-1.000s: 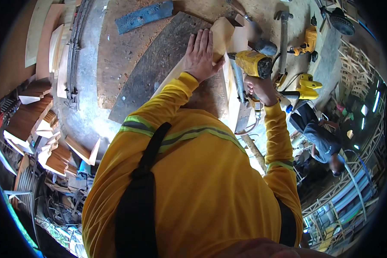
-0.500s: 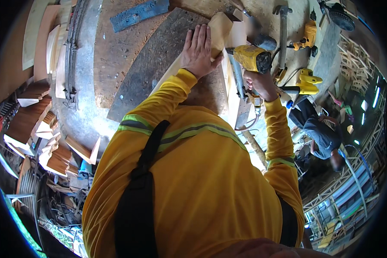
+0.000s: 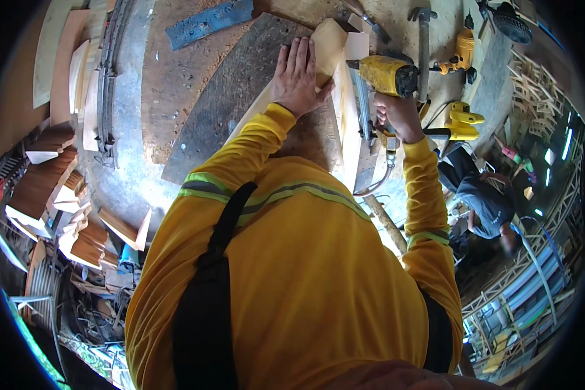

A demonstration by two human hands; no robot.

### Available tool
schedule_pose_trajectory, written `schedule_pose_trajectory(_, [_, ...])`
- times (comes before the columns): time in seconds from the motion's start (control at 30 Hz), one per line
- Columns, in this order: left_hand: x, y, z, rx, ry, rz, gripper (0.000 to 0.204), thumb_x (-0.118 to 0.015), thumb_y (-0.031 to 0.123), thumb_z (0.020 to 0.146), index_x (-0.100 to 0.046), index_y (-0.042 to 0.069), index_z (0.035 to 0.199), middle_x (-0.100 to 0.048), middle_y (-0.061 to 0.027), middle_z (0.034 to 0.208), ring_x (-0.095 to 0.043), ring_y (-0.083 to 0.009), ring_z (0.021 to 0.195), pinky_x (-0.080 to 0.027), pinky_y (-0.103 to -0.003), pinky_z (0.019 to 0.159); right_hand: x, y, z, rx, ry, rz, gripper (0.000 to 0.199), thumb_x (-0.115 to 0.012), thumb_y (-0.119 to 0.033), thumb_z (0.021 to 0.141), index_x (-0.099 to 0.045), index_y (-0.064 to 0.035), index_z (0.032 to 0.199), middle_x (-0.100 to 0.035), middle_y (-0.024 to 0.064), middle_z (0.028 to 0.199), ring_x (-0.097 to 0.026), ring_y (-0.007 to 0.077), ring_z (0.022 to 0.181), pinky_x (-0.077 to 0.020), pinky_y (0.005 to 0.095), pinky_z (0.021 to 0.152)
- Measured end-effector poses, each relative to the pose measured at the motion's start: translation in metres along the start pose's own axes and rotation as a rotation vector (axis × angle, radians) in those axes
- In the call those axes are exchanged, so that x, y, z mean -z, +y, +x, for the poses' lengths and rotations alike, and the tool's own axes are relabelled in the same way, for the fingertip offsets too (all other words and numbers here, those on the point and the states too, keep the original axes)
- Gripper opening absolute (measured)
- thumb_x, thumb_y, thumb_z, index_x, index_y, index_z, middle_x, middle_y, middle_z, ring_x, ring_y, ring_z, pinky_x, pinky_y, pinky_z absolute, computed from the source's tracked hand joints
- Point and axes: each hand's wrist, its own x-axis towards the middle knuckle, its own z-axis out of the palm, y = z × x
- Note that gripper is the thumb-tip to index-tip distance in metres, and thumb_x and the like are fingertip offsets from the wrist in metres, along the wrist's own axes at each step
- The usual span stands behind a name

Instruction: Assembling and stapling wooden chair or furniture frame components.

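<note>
Barely any change since the earlier frames: left hand [image 3: 297,77] stays flat on the board, right hand [image 3: 396,112] keeps its grip on the tool, framing just drifts a little.

Head view: left hand is spread, palm down, fingers fanned, pressing the pale wood board [image 3: 331,49] onto the dark curved panel [image 3: 240,91] on the counter [image 3: 169,84]. Right hand is wrapped tight around the handle of the yellow power nailer [image 3: 387,75], whose nose sits against a second pale board [image 3: 346,123] standing on edge, just beside the pressed one. Trigger finger not visible, cannot tell if it is pulling.

To do this step well, judging from the frame: keep the left palm weight steady so the board does not creep, keep fingertips clear of the nailer's line, hold the nose square to the board edge before firing. Thumb sits near the joint, a risk.

Around: blue metal strip [image 3: 208,21] at top, hammer [image 3: 424,39] and yellow drill [image 3: 463,52] right of the nailer, wood offcuts [image 3: 52,182] piled left, another person [image 3: 484,205] crouched lower right.
</note>
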Motion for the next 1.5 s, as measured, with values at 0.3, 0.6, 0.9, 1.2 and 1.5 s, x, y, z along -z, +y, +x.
schedule_pose_trajectory(0.3, [-0.001, 0.000, -0.001, -0.002, 0.002, -0.004, 0.101, -0.062, 0.061, 0.085, -0.032, -0.009, 0.151, -0.037, -0.0261, 0.155, -0.034, -0.0406, 0.146, -0.022, -0.055, 0.122, -0.006, 0.001, 0.006, -0.051, -0.041, -0.005, 0.008, -0.059, -0.008, 0.080, -0.058, -0.0087, 0.088, -0.045, -0.0033, 0.061, -0.042, 0.0082, 0.049, -0.0386, 0.0250, 0.048])
schedule_pose_trajectory(0.6, [-0.005, -0.002, -0.001, -0.020, 0.035, -0.010, 0.101, -0.064, 0.061, 0.084, -0.033, -0.008, 0.151, -0.040, -0.0260, 0.153, -0.037, -0.0418, 0.144, -0.024, -0.057, 0.120, -0.005, 0.006, 0.014, -0.112, -0.037, -0.028, 0.019, -0.059, -0.005, 0.081, -0.060, -0.0089, 0.100, -0.044, -0.0052, 0.062, -0.039, 0.0068, 0.050, -0.0361, 0.0244, 0.048])
schedule_pose_trajectory(0.9, [-0.004, 0.002, 0.001, -0.022, 0.052, 0.034, 0.103, -0.064, 0.063, 0.083, -0.032, -0.008, 0.151, -0.040, -0.0259, 0.153, -0.038, -0.0420, 0.143, -0.024, -0.056, 0.120, 0.003, 0.000, 0.004, -0.040, -0.005, 0.079, 0.018, -0.060, -0.007, 0.082, -0.063, -0.0088, 0.100, -0.040, -0.0067, 0.062, -0.036, 0.0069, 0.051, -0.0339, 0.0254, 0.048])
schedule_pose_trajectory(1.2, [-0.003, 0.001, 0.000, -0.013, 0.001, 0.034, 0.103, -0.063, 0.063, 0.084, -0.031, -0.008, 0.152, -0.040, -0.0258, 0.153, -0.035, -0.0420, 0.145, -0.022, -0.056, 0.121, 0.001, -0.004, 0.014, -0.033, 0.023, 0.032, 0.017, -0.058, -0.007, 0.083, -0.063, -0.0086, 0.099, -0.040, -0.0062, 0.062, -0.036, 0.0078, 0.051, -0.0365, 0.0268, 0.050])
schedule_pose_trajectory(1.5, [-0.003, 0.001, -0.001, 0.002, -0.014, 0.018, 0.102, -0.063, 0.060, 0.083, -0.032, -0.009, 0.151, -0.035, -0.0250, 0.157, -0.032, -0.0399, 0.147, -0.020, -0.054, 0.123, 0.002, -0.012, 0.019, -0.012, -0.044, 0.041, 0.016, -0.059, -0.006, 0.083, -0.063, -0.0092, 0.099, -0.042, -0.0060, 0.063, -0.038, 0.0078, 0.051, -0.0366, 0.0266, 0.049])
